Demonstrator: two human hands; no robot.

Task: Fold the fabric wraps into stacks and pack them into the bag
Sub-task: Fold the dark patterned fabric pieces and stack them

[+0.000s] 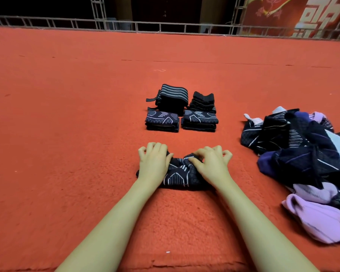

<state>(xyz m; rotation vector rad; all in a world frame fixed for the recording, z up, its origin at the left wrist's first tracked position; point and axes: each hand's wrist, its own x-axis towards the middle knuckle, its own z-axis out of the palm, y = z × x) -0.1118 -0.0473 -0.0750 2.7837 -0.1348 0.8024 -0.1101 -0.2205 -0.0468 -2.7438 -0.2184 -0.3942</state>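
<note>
A dark navy patterned fabric wrap (178, 174) lies bunched on the red carpet in front of me. My left hand (154, 161) grips its left end with curled fingers. My right hand (210, 163) pinches the cloth at its upper right. Beyond it stand folded stacks: a navy patterned stack (162, 121) at the front left, another navy stack (199, 120) at the front right, a black grey-striped stack (171, 98) behind left, and a black stack (203, 102) behind right. I cannot pick out a bag in this view.
A loose heap of unfolded navy, purple and lilac wraps (302, 154) lies on the carpet at the right. The red carpet (67, 114) stretches wide to the left and far side. A metal truss rail (165, 26) borders the back.
</note>
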